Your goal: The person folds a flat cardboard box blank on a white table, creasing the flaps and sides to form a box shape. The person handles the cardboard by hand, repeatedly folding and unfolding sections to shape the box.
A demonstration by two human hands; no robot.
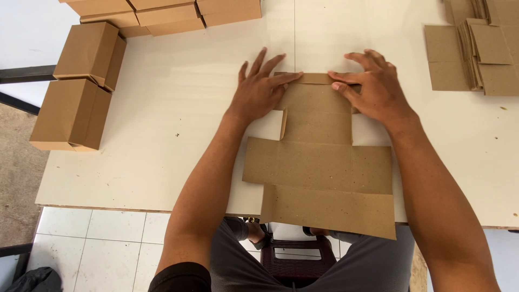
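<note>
Right now both of your hands rest at the far end of the flat cardboard blank (319, 162), which lies unfolded on the white table (178, 135) directly in front of you; its long axis runs away from your body, from the wide near flap that overhangs the table edge above your lap to the narrow strip under your fingertips; your left hand (259, 89) lies flat with the fingers spread and extended, pressing on the far left corner of the blank, gripping nothing, only bearing down; your right hand (376, 86) sits on the far right corner, fingers slightly curled and pointing inward toward the left hand, thumb along the near side of the narrow strip, so it may be pinching or pressing that fold, though you cannot tell whether the strip is lifted off the panel beneath; the strip itself runs crosswise between the two hands, at right angles to the blank's long axis, and both hands are about equally near it, one at each end; the rest of the blank lies toward you from your fingers, between your forearms; well to your left stand folded boxes (81, 81) in a cluster near the table edge, with more along the far edge; to your far right lies a stack of flat blanks (476, 54), well apart from your right hand
</note>
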